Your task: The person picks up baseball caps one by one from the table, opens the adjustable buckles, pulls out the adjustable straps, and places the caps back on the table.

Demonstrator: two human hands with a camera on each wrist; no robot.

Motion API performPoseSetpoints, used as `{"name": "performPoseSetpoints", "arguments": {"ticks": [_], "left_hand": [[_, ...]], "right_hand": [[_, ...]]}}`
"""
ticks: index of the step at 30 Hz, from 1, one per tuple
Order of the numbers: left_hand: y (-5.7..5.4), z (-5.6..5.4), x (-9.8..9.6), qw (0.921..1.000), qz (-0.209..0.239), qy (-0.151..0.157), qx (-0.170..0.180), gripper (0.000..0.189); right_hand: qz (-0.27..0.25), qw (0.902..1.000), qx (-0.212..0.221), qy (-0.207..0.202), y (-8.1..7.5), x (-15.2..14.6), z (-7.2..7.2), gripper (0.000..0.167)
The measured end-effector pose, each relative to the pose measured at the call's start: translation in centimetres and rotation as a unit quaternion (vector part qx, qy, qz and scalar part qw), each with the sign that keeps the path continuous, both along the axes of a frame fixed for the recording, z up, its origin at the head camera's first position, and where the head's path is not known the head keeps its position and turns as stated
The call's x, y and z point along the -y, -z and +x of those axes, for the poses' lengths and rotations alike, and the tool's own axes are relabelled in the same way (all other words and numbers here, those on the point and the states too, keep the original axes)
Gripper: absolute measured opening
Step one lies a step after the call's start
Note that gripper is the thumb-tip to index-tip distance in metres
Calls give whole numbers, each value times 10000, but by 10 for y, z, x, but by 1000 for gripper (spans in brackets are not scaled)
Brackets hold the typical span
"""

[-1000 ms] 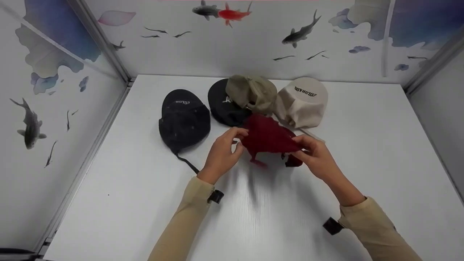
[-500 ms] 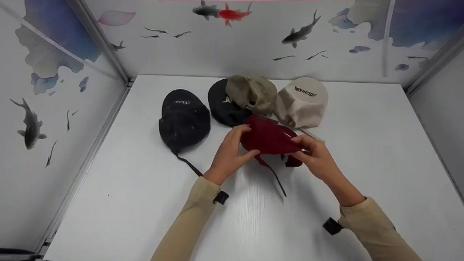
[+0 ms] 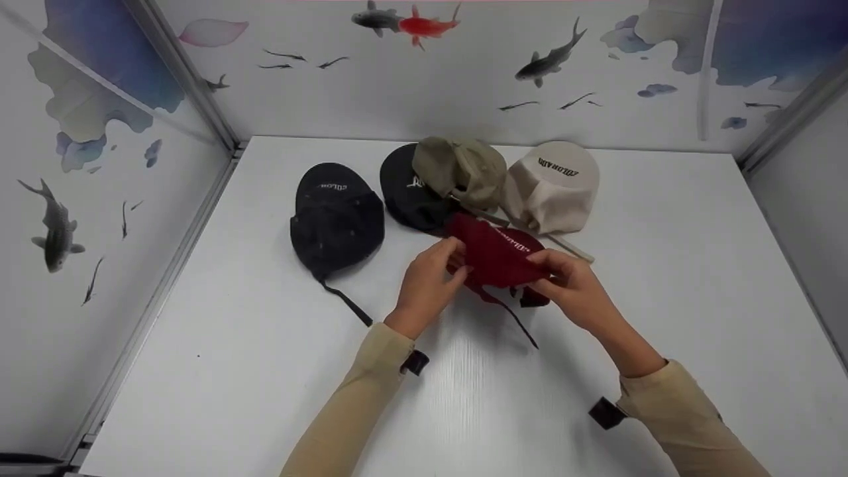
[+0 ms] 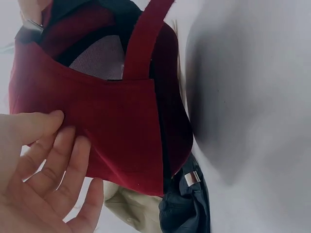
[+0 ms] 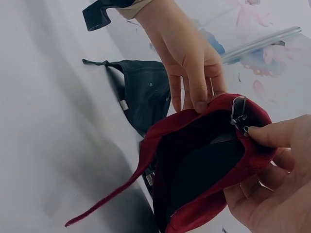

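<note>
Cloth of a dark-red cap (image 3: 493,258) hangs between two hands over the worktop (image 3: 199,404), nearer the person than the other caps. The left hand (image 3: 430,281) has bent fingers and pinches the cap's side between thumb and fingertips. The right hand (image 3: 575,285) grips the opposite rim, its thumb beside a metal buckle (image 5: 234,114) and its fingers against the outside. The cap's hollow shows in the right wrist view, and a thin red strap (image 5: 122,188) trails from its edge. White lettering marks its brim.

Well to the left lies a dark cap (image 3: 338,228) with pale lettering, its strap running toward the left wrist. Behind the red one, a black cap (image 3: 411,195) sits partly under an olive cap (image 3: 474,165); just to the right is a beige cap (image 3: 556,192) with dark lettering. Painted fish (image 3: 553,61) decorate the back wall (image 3: 424,99).
</note>
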State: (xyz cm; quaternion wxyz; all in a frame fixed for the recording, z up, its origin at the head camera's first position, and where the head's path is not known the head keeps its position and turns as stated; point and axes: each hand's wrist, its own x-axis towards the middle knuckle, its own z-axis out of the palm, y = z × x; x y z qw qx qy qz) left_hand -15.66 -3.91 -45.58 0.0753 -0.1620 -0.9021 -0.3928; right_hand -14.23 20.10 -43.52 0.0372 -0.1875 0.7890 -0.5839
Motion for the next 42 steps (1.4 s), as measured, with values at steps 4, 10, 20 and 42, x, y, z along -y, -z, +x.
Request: {"name": "performPoseSetpoints", "arguments": {"ticks": [4, 10, 20, 42], "left_hand": [[0, 0, -1, 9998, 132, -28, -174, 7], [-1, 0, -2, 9979, 541, 70, -344, 4], [-1, 2, -8, 9967, 626, 399, -339, 4], [0, 9, -14, 9966, 213, 720, -340, 6]], "right_hand": [[38, 10000, -6, -15, 0, -1, 0, 17], [101, 9998, 97, 172, -2, -1, -1, 25], [-389, 9966, 189, 704, -10, 5, -6, 35], [1929, 9768, -234, 902, -9, 16, -36, 21]]}}
